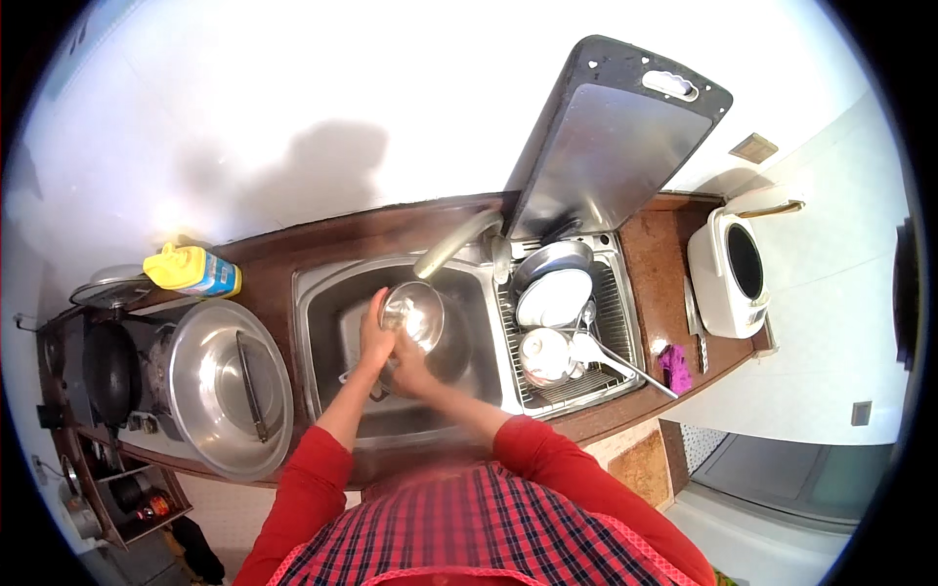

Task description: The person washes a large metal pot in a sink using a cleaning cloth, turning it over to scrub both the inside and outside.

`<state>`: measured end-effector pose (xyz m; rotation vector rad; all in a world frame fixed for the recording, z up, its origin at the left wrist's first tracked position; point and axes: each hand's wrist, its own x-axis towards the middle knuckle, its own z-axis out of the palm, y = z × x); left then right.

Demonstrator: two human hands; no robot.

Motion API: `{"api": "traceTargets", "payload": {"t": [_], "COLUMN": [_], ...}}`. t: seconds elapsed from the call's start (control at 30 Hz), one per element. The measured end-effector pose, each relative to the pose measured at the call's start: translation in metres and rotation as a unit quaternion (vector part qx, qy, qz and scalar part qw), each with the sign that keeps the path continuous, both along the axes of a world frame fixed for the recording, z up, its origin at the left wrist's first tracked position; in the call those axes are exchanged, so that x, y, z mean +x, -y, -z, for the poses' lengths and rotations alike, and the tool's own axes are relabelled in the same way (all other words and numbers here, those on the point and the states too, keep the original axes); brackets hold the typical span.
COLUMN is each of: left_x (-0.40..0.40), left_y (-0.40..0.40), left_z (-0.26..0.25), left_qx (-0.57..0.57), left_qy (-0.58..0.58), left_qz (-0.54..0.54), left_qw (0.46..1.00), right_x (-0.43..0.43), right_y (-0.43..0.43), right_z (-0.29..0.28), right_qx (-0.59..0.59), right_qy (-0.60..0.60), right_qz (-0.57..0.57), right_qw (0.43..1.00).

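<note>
My left hand [376,335] grips the left rim of a shiny metal bowl [425,311], which is tilted below the faucet [454,245] and over the sink basin [344,399]. Against the bowl's lower side lies my right hand [410,366], blurred; whether it holds anything is hidden. Beneath both hands, another round metal vessel [458,351] sits in the basin, partly covered. To the right, a dish rack [542,399] bears a white plate [555,297], a metal pan [553,256], stacked white bowls [544,355] and utensils.
A large metal basin [194,381] and a black wok [110,366] are at the left, near a yellow bottle [190,271]. A cutting board [623,139] leans on the wall. Right of the rack are a purple cloth [675,368], a knife [692,311] and a white rice cooker [714,293].
</note>
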<state>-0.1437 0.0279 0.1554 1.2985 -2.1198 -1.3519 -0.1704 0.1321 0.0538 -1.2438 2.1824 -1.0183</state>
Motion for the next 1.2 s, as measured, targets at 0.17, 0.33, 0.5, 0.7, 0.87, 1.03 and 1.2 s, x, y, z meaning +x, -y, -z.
{"api": "traceTargets", "payload": {"t": [0.17,0.33,0.5,0.7,0.87,1.03,1.2], "left_x": [0.026,0.020,-0.003,0.068,0.056,0.049,0.000], "left_y": [0.059,0.082,0.064,0.029,-0.041,0.051,0.106], "left_z": [0.001,0.042,-0.061,0.095,0.016,-0.019,0.010], "left_qx": [0.023,-0.026,0.138,-0.025,0.428,0.314,0.079], "left_qy": [-0.062,0.225,0.111,-0.068,-0.251,-0.114,0.142], "left_qz": [0.134,0.418,0.274,0.091,-0.215,0.156,0.451], "left_qw": [0.989,0.880,0.945,0.993,0.841,0.930,0.878], "right_x": [-0.053,-0.106,-0.118,-0.021,-0.055,-0.125,-0.130], "right_y": [-0.012,0.044,0.020,0.002,-0.052,-0.009,0.046], "right_z": [-0.029,-0.086,-0.112,-0.065,-0.041,-0.088,-0.081], "right_qx": [-0.023,-0.095,-0.031,-0.027,-0.011,-0.094,-0.166], "right_qy": [-0.199,-0.536,-0.440,-0.244,-0.305,-0.469,-0.470], "right_qz": [-0.304,-0.481,-0.335,-0.096,-0.216,-0.446,-0.514], "right_qw": [0.931,0.687,0.833,0.965,0.927,0.757,0.698]}}
